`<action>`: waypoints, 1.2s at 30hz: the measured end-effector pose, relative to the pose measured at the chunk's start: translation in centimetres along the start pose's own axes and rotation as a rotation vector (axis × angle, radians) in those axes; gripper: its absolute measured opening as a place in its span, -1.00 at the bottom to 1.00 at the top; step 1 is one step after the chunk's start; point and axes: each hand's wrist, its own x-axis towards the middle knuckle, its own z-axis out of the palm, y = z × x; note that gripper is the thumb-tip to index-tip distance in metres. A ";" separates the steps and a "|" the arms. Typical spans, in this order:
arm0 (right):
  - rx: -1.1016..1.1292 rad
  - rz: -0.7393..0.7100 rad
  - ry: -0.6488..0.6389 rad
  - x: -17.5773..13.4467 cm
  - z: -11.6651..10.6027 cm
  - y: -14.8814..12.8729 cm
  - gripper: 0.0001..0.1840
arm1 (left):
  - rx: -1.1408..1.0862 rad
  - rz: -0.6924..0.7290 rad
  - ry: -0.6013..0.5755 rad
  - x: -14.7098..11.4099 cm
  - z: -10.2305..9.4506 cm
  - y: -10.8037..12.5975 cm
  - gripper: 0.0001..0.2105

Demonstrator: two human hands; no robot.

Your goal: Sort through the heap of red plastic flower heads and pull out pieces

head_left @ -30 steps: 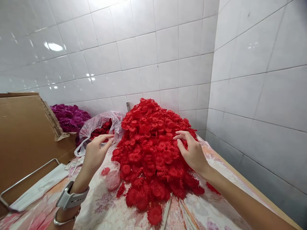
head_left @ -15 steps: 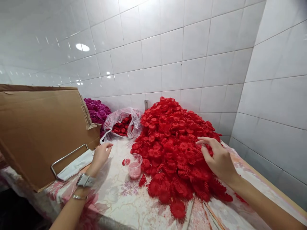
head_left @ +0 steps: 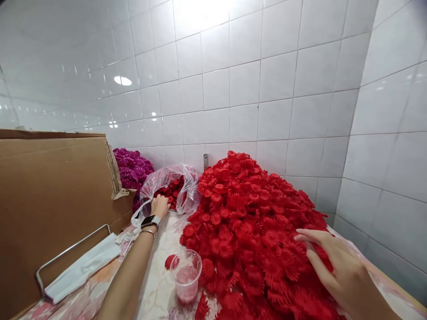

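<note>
My left hand [head_left: 160, 206] reaches to the mouth of a clear plastic bag [head_left: 191, 189]. Inside the bag lie dark red flower pieces [head_left: 174, 189]; my fingers bend down toward them and the fingertips are hidden. A watch and a bangle circle that wrist. Over the right flank of a big heap of bright red artificial flower heads [head_left: 245, 222] hovers my right hand [head_left: 336, 260], its thumb and index finger apart and nothing seen between them. A clear plastic cup [head_left: 187, 278] with pinkish contents stands left of the heap, beside a single red flower head [head_left: 169, 261].
A large cardboard box [head_left: 56, 213] blocks the left side, with a metal wire frame [head_left: 71, 246] and a folded white cloth [head_left: 83, 266] before it. Purple flower heads [head_left: 131, 169] are piled behind. A tiled wall [head_left: 240, 89] rises at the back.
My left hand has moved forward from the table to the bag's mouth. My right hand stays over the right of the heap, fingers apart. The camera view has shifted upward.
</note>
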 end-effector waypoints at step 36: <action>0.171 0.067 -0.075 0.0 -0.4 -0.9 -0.74 | -1.521 0.016 -0.301 -19.0 -7.8 21.3 -0.49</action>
